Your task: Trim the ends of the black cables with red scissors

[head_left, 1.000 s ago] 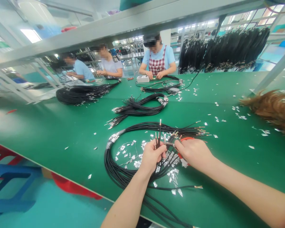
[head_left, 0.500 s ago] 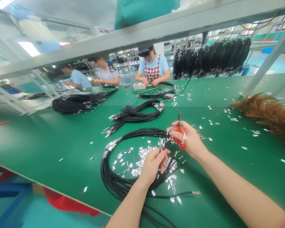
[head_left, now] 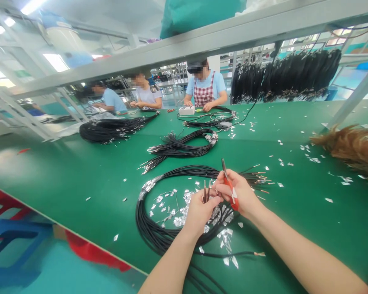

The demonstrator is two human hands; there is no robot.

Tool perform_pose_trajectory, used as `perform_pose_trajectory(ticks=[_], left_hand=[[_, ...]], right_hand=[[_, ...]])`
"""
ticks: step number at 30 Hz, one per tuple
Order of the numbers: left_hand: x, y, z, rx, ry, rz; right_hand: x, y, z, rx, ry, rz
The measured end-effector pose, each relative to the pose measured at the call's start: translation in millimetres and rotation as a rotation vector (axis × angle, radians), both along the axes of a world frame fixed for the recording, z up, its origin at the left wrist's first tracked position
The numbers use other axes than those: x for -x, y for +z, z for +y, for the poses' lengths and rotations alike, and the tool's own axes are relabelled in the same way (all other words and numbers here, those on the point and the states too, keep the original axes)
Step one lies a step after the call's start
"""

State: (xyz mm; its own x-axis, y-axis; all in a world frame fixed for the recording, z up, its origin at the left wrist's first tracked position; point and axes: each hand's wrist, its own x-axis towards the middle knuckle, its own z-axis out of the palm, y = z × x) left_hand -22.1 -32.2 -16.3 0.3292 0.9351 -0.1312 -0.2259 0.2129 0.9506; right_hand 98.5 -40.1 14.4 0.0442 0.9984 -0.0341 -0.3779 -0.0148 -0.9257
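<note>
My left hand (head_left: 199,212) is closed on the ends of black cables, and a couple of dark tips (head_left: 206,192) stick up above its fingers. Close beside it, my right hand (head_left: 237,190) grips red-handled scissors (head_left: 234,198) whose blades point up and away. The fingertips of both hands meet, and what lies between them is too small to make out. Below and around the hands lies a coiled bundle of black cables (head_left: 141,220), wrapped in silver tape (head_left: 149,185) at its left. Silver foil scraps (head_left: 179,220) are heaped inside the coil.
Another black cable bundle (head_left: 187,149) lies farther back, and a larger one (head_left: 110,130) sits at left. A brown feather duster (head_left: 352,149) rests at right. Across the green table (head_left: 79,228) a co-worker (head_left: 205,87) works beside a white box (head_left: 187,110). A metal shelf beam (head_left: 141,59) crosses overhead.
My right hand has come down and inward to meet the left hand's fingers, its scissors now tilted left. More bare cable ends show behind the right hand. The view has shifted slightly.
</note>
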Motion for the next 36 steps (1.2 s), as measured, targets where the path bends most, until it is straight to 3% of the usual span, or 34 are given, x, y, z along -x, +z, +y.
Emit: perform_pose_trajectory(ticks=[6,13,24,36], left_hand=[[-1,1.0,2,0.036,0.093,-0.085],[0,-2.3,4,0.025,0.095,-0.013],[5,-12.6,4,-0.008,-0.058,-0.063],[1,-10.4,4,0.001,0.074,0.002]], right_hand=[[3,-10.9,2,-0.077,-0.028,-0.073],[3,-14.4,-2,-0.217,-0.109,-0.431],[2,-14.7,-2,-0.173,-0.078,-0.208],[9,-13.2,-10,-0.172,-0.167,-0.520]])
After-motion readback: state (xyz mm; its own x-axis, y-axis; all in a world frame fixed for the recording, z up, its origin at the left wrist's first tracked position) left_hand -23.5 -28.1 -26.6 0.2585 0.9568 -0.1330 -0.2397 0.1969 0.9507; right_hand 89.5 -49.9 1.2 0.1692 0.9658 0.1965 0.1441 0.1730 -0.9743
